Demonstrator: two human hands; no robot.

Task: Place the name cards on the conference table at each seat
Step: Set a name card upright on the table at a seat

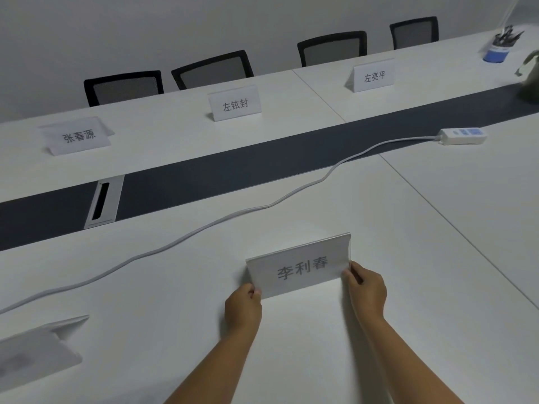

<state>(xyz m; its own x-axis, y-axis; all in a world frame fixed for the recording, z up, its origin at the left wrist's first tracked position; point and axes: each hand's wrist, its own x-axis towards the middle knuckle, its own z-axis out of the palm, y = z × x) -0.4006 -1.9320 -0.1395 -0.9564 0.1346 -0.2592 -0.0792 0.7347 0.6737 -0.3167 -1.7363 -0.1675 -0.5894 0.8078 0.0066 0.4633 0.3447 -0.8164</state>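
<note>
A white tent-shaped name card (300, 265) with dark characters stands on the near side of the white conference table (175, 301). My left hand (243, 307) pinches its lower left corner and my right hand (366, 290) pinches its right edge. Three more name cards stand along the far side: one at the left (77, 137), one in the middle (234, 103), one at the right (373, 75). Another name card (35, 348) sits on the near side at the lower left, partly cut off by the frame.
A white power strip (462, 136) lies right of centre, its cable (204, 225) running diagonally across the near side past the card. A dark strip with a cable hatch (102, 201) divides the table. Several black chairs (124, 87) line the far edge. A blue pen holder (497, 48) stands far right.
</note>
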